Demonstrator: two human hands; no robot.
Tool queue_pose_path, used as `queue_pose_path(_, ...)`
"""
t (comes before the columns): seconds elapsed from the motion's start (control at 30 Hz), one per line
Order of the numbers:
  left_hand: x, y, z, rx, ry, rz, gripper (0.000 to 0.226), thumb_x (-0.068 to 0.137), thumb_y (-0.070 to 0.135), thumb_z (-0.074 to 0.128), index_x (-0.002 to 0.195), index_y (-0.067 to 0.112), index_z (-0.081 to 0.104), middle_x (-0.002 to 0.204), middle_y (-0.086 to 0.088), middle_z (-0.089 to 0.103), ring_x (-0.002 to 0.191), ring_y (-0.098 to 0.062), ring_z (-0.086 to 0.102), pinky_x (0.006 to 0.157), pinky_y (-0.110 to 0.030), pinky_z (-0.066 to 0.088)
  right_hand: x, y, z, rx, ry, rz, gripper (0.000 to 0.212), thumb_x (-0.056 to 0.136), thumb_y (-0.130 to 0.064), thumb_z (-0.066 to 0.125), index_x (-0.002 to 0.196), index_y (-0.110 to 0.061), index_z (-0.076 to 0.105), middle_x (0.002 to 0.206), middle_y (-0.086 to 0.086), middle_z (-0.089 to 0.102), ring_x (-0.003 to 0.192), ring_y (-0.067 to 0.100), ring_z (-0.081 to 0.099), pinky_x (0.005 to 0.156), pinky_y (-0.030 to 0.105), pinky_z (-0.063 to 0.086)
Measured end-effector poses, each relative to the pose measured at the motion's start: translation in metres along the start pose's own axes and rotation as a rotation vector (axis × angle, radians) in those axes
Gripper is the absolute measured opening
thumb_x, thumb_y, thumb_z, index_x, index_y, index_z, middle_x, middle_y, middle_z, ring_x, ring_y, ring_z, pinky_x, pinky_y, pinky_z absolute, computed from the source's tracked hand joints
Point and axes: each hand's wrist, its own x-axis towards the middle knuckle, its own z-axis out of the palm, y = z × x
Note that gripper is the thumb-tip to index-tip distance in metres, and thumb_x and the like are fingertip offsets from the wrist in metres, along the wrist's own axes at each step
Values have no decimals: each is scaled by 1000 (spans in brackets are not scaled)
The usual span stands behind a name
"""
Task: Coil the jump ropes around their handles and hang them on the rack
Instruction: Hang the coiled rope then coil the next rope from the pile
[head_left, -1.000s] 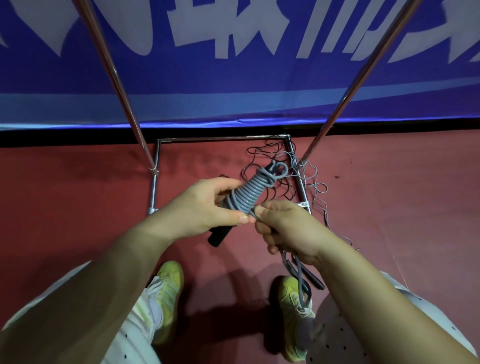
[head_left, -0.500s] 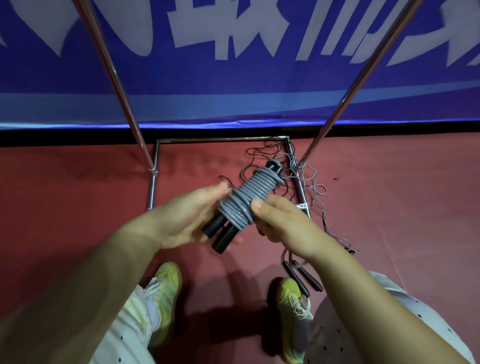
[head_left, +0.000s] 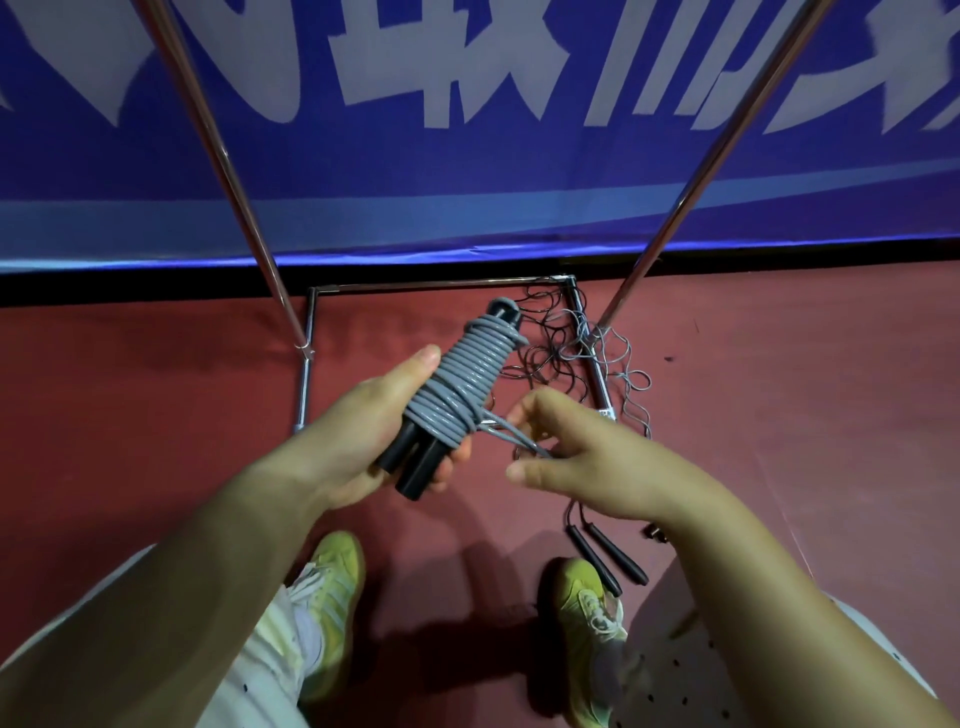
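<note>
Left hand (head_left: 374, 431) grasping the two black handles (head_left: 415, 462) of a grey jump rope (head_left: 462, 384), coiled tightly around them and held tilted above the red floor (head_left: 156, 415). Right hand (head_left: 587, 462) pinching the loose grey end of the same rope beside the coil. Metal rack (head_left: 306, 343) behind; tangled ropes (head_left: 582, 353) at its base; black handles (head_left: 602, 558) near yellow shoes (head_left: 587, 613).

tangled ropes (head_left: 566, 343) clutter the rack base (head_left: 586, 358).
</note>
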Motion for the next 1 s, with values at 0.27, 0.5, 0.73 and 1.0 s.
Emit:
queue_pose_path(0.27,8,-8,7,269,188,124,35,100,35,39,87,12,63,66,-10,64,51,-16,59,49,-24,50,-3,-4,-2,117,-75,92,25,102,-12,41,85,-6,58,61,-2,62,55,11,56,59,20,47)
queue_pose_path(0.5,18,-19,2,493,-35,232,34,70,52,63,102,44,58,97,20,70,91,5,61,84,-15,47,4,4,0,564,-31,84,27,96,-22,47,79,-3,55,46,-1,56,42,10,50,65,35,42)
queue_pose_path(0.73,19,-20,-5,469,-139,208,55,58,48,68,101,14,64,91,2,68,84,-9,61,81,-31,50,4,0,6,710,-77,171,36,89,-35,56,80,0,58,46,3,53,38,11,48,55,30,52)
queue_pose_path(1.0,23,-20,-8,112,81,132,31,59,16,72,88,9,64,74,-5,60,58,-10,59,53,-24,48,-10,2,-20,731,11,217,35,72,-17,72,104,-10,60,91,2,64,67,20,68,52,24,55)
